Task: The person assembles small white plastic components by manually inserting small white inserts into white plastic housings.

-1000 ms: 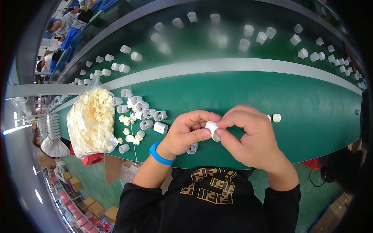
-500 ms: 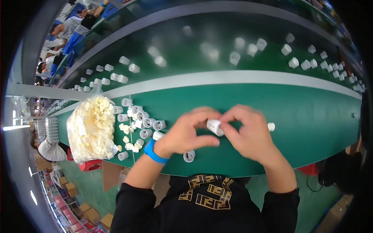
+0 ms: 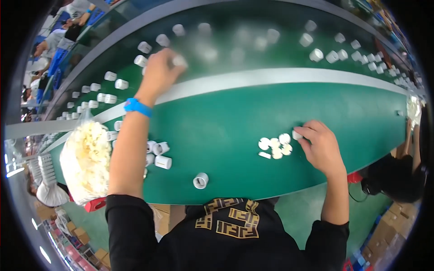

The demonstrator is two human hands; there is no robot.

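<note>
My left hand (image 3: 158, 74), a blue band on its wrist, reaches over the far belt. A short white plastic cylinder (image 3: 179, 62), blurred, sits between its thumb and fingers. At the right of the green table my right hand (image 3: 320, 143) pinches a small white piece (image 3: 296, 134). Just left of those fingertips lies a cluster of round, off-white notched pieces (image 3: 274, 145), with a small white strip (image 3: 265, 155) beside it. A hollow white cylinder (image 3: 200, 180) stands alone near the table's front edge. More white cylinders (image 3: 163, 162) lie by my left forearm, which partly hides them.
A clear bag of pale yellow-white pieces (image 3: 86, 162) rests at the left end. Many white cylinders (image 3: 316, 55) are on the belt behind a pale rail (image 3: 253, 77). Beyond it, people work at the upper left; another person's arm (image 3: 410, 135) shows at far right.
My hands have parted from the cylinder they handled together. The left has gone far and left over the belt; the right has moved right. The cluster of round pieces now shows, and the view has shifted.
</note>
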